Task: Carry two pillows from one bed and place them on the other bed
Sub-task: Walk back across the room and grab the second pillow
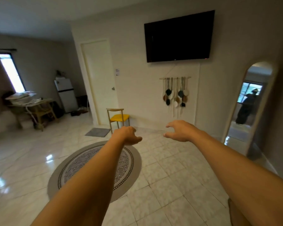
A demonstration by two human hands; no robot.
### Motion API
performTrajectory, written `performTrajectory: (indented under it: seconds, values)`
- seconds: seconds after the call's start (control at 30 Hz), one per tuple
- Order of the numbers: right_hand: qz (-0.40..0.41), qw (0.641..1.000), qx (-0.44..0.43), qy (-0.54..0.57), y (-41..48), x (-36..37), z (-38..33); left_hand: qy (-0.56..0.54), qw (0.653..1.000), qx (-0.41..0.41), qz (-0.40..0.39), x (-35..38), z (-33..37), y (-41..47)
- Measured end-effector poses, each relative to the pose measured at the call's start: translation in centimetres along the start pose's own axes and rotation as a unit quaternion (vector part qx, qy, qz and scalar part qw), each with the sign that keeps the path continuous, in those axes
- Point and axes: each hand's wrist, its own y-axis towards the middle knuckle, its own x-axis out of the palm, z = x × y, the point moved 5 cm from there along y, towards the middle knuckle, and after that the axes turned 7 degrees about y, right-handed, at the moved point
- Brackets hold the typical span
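Note:
Both my arms reach forward over the tiled floor. My left hand [129,135] is held out with fingers loosely curled and apart, and nothing is in it. My right hand [180,130] is level with it a little to the right, fingers spread and bent, also holding nothing. No pillow and no bed shows in this view.
A round patterned rug [72,167] lies on the floor below my arms. A yellow-seated chair [118,118] stands by a white door [100,82]. A TV [178,36] hangs on the wall, an arched mirror [250,101] leans at right. A cluttered table [31,103] and small fridge [65,95] stand far left.

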Motion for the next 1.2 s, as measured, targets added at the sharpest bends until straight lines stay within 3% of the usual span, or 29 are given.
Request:
performTrajectory:
  seconds: [0.4,0.53,0.77,0.97,1.2]
  values:
    - [-0.038,0.991,-0.124,-0.028,23.3,4.9,-10.2,-0.016,0.994,-0.105,-0.009,1.2,-16.3,15.0]
    - [-0.018,0.985,-0.170,-0.008,30.7,4.9,-15.1,-0.031,0.989,-0.142,0.014,-0.2,-22.7,19.5]
    - [-0.062,0.967,-0.248,-0.016,41.9,9.8,-23.3,-0.038,0.975,-0.221,0.005,1.4,-32.2,23.1]
    - [-0.102,0.926,-0.363,-0.016,50.9,15.1,-33.8,-0.035,0.940,-0.338,-0.006,2.1,-42.9,23.3]
    - [-0.156,0.851,-0.501,-0.014,57.2,20.2,-47.5,-0.037,0.869,-0.494,-0.011,2.3,-52.4,20.0]
